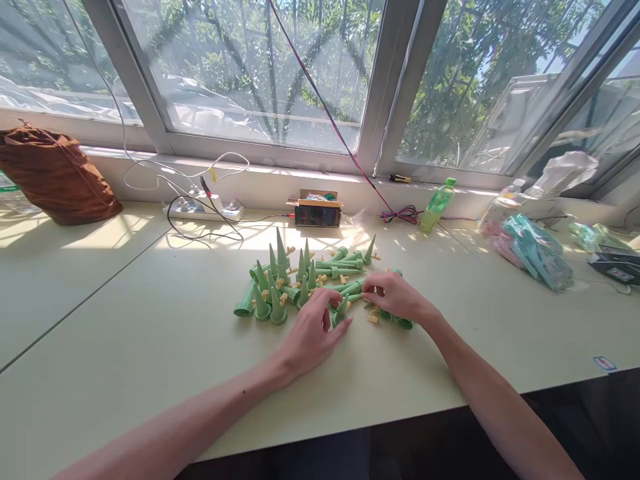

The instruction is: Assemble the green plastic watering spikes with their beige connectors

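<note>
My left hand [316, 328] curves its thumb and fingers around a green plastic watering spike [341, 312], which stands point up on the table. To its right, my right hand [393, 295] has its fingertips pinched together over the right part of the pile. What they hold, if anything, is too small to make out. Several more green spikes [278, 308] stand upright left of my hands, among yellow valve pieces. Green ribbed tubes [340, 265] lie behind my hands, and some open-ended green pieces [404, 323] lie under my right hand. A loose yellow valve [372, 319] rests between the hands.
A phone [317, 215] leans on a small box at the back of the pale table [165, 373]. Beyond are a power strip [200, 210] with cables, a brown drawstring bag [55, 173], a green bottle [437, 205] and plastic packs [537, 250]. Windows rise behind.
</note>
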Demonstrator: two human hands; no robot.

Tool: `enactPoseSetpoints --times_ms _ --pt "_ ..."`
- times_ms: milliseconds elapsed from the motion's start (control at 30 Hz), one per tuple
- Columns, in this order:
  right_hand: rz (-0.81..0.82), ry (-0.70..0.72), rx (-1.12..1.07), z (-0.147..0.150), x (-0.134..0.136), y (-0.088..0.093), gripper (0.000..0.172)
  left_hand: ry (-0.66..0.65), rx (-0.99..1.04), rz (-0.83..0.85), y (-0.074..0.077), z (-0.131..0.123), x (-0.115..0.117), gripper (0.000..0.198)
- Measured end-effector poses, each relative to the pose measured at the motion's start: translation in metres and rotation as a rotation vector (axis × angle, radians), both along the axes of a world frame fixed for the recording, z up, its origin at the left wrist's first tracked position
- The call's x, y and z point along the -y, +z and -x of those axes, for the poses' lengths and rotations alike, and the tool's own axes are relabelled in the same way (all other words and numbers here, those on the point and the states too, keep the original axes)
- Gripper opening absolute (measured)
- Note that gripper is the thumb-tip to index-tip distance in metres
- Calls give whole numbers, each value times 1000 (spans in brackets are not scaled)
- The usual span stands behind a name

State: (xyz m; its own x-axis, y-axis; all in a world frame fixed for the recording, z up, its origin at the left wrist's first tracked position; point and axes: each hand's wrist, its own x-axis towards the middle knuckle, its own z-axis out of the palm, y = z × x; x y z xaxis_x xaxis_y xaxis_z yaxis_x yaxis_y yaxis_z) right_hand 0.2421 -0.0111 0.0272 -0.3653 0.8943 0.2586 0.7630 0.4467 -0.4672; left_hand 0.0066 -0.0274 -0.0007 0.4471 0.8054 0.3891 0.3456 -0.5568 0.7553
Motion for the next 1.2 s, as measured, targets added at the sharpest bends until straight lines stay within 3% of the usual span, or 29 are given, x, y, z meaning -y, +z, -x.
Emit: enactPoseSetpoints --times_ms 667,967,1200 --pt "3 46 -20 0 0 -3 0 -11 5 12 -1 -1 0 16" --pt "45 54 -25 3 -1 -2 13 2 -25 -19 -1 -1 -1 14" --pt "-58 33 -243 5 -1 -3 17 -4 -22 -50 -3 -1 -2 6"
